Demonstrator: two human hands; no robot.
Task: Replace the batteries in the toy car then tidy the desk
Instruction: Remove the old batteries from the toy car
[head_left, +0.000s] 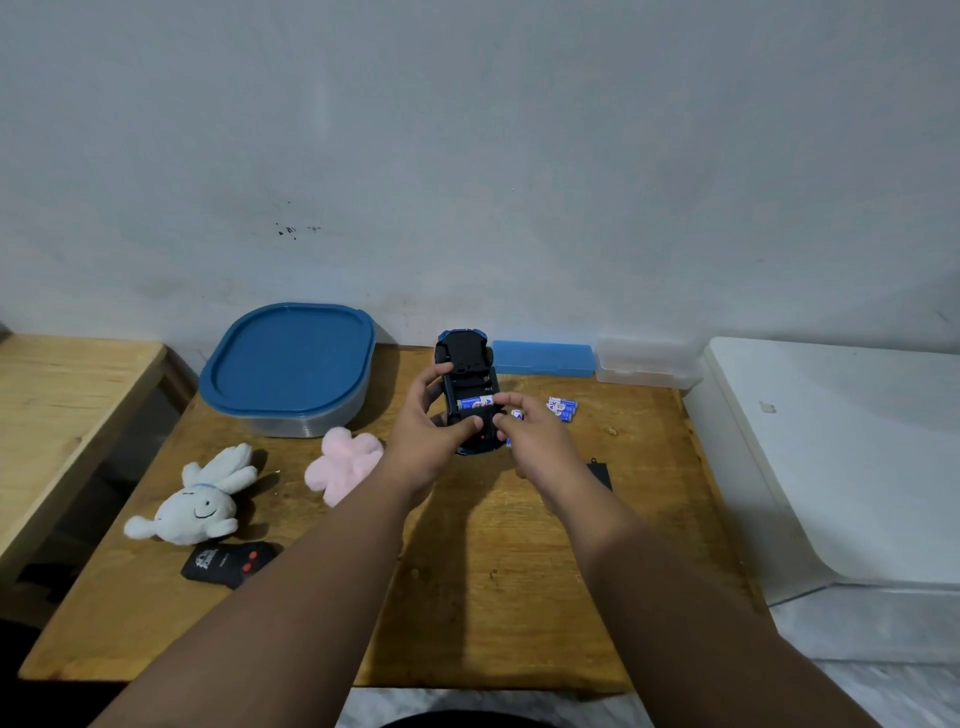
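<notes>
- The toy car (470, 374) is held upside down above the middle of the wooden desk (519, 597), a little above the centre of the frame, with its black underside facing the camera and its blue body showing only at the edges.
- The left hand (428, 434) grips the toy car from the left, with the fingers curled round its side and the thumb laid across the lower part of the underside.
- A blue-and-white battery (475, 402) lies crosswise in the open compartment of the underside.
- The right hand (527, 434) is at the car's right side with its fingers curled, and the forefinger and thumb tips meet the right end of that battery; whether they pinch it or only touch it cannot be told.
- Bits of blue-and-white label show under the right hand's fingers, but it is not clear if they are held or lie on the desk.
- Loose batteries (562, 408) lie on the desk just right of the right hand.
- A small black cover (601, 475) lies on the desk, partly hidden by the right forearm.
- A blue-lidded container (288, 364) stands at the back left of the desk.
- A blue case (543, 358) and a clear box (647, 364) stand side by side against the wall, to the right of the car.
- A pink plush (345, 462), a white plush (200, 499) and a black remote control (228, 564) lie at the left of the desk.
</notes>
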